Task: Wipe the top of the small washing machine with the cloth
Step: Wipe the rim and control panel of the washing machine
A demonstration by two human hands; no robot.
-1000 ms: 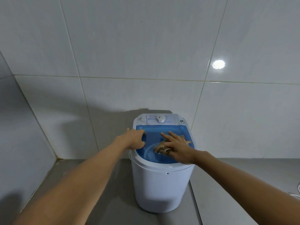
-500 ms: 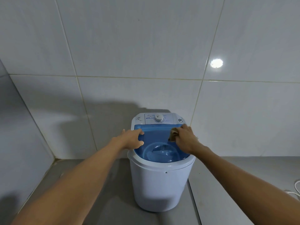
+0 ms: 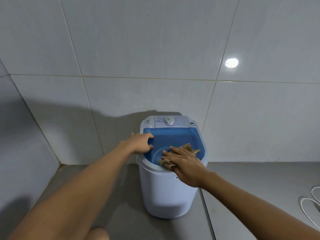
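Note:
A small white washing machine stands on the grey floor against the tiled wall. Its top has a translucent blue lid and a white control panel with a dial at the back. A beige cloth lies on the front right of the lid. My right hand presses flat on it, fingers spread, at the lid's front rim. My left hand grips the lid's left edge, fingers curled over it.
White tiled walls rise right behind the machine and along the left side, forming a corner. A white cable lies looped on the floor at the far right. Grey floor extends to both sides of the machine.
My right hand has dragged the cloth from the lid's back right corner forward to the front rim. My left hand has stayed on the left edge.

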